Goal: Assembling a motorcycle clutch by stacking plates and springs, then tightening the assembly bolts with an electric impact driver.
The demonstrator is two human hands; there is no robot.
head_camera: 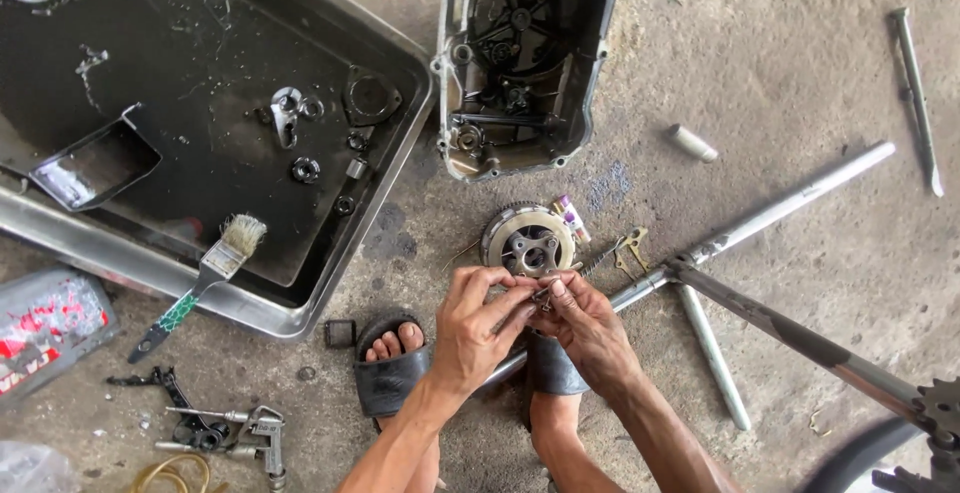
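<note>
Hands meet right over the round toothed metal clutch assembly (pixel 528 241) sitting flat on the oily concrete floor (pixel 780 73). Left hand (pixel 478 325) and right hand (pixel 585 325) both have their fingertips pinched together on a small dark metal part (pixel 541 294), so each grip is narrow and closed on that same little piece, just in front of the clutch; too small to tell what the piece actually is. Feet in black rubber sandals (pixel 390 373) are planted directly under the hands. Just beyond the clutch stands a grey cast-aluminium engine cover (pixel 525 58) lying open side up, gears visible inside. On the left is a big shallow steel wash tray (pixel 300 303) filled with black oily liquid, with a few rings and small metal bits lying in it, and a paintbrush with a green patterned handle (pixel 205 273) resting across its near rim. A long silver steel tube (pixel 770 215) runs diagonally across the floor to the right of the hands. A silver air blow gun (pixel 262 431) lies near the lower left, well apart from the hands.
</note>
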